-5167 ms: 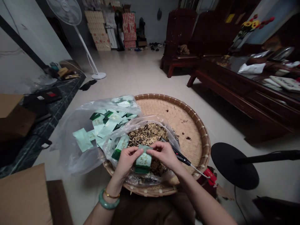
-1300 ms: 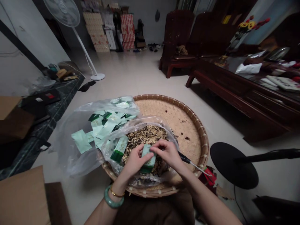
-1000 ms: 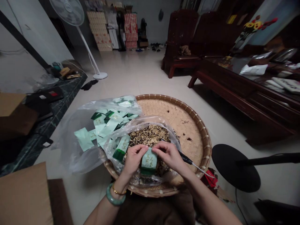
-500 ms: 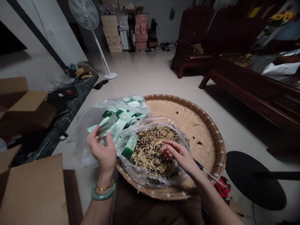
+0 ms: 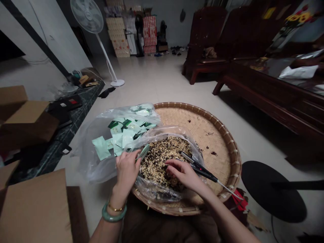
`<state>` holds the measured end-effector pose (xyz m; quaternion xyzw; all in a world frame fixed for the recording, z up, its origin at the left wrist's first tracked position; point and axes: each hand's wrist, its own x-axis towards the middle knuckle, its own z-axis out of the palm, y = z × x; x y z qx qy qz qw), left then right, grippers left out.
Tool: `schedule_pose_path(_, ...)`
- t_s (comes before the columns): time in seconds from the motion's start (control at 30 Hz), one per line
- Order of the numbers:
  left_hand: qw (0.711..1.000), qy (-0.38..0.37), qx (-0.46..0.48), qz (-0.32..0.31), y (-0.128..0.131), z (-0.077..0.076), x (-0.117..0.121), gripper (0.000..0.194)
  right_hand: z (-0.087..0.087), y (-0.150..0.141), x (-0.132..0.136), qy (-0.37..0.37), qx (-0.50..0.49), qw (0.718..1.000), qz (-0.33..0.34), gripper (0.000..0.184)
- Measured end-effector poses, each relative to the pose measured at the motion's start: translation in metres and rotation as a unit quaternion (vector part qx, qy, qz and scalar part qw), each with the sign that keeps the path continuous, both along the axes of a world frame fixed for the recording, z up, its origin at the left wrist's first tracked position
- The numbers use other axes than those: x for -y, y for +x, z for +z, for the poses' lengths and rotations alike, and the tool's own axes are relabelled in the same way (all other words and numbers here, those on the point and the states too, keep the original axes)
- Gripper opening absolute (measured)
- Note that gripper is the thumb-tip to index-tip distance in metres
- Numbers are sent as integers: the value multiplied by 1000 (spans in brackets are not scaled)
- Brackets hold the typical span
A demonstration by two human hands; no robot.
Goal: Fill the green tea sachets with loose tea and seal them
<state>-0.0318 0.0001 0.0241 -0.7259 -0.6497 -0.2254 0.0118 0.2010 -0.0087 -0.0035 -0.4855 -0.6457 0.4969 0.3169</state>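
Observation:
My left hand (image 5: 128,167) is closed on the edge of a pale green packet (image 5: 143,152), which stands tilted at the left side of the loose black and tan mix (image 5: 162,158). The mix lies in a clear plastic bag (image 5: 174,130) on a round woven tray (image 5: 222,135). Above the mix, my right hand (image 5: 186,173) has its fingers curled in; what they hold, if anything, is hidden. A black hair straightener (image 5: 202,170) with a small red light lies just beyond it. Several flat green packets (image 5: 129,135) rest in another clear bag (image 5: 88,162) on the left.
Open cardboard boxes (image 5: 37,206) stand at the left, near a dark marble ledge (image 5: 83,111). A white fan (image 5: 117,83) stands beyond the tray. At the right are a round black base (image 5: 273,195) and a dark wooden table (image 5: 273,87).
My left hand has moved right and down from the packet pile to the packet at the mix, letting a packet drop onto the pile. My right hand shifted slightly left, uncovering the hair straightener.

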Motion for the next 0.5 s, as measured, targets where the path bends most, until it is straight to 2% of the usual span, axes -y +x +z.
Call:
schedule_pose_path(0.1, 982, -32, 179, -56, 7, 3, 2, 18, 3, -7, -4, 106, 12, 993, -51, 34)
schedule_pose_path(0.2, 942, -68, 323, -57, 23, 5, 7, 18, 9, -14, -8, 254, 40, 962, -93, 44)
schedule_pose_path(0.3, 912, -87, 399, -27, 39, 5, 11, 22, 12, -17, -8, 338, 66, 930, -127, 43)
schedule_pose_path(0.43, 881, -101, 461, -4, 51, 3, 14, 28, 11, -17, -5, 392, 90, 903, -152, 41)
schedule_pose_path(0.5, 876, -106, 470, 2, 53, 3, 15, 29, 11, -17, -3, 404, 95, 897, -156, 36)
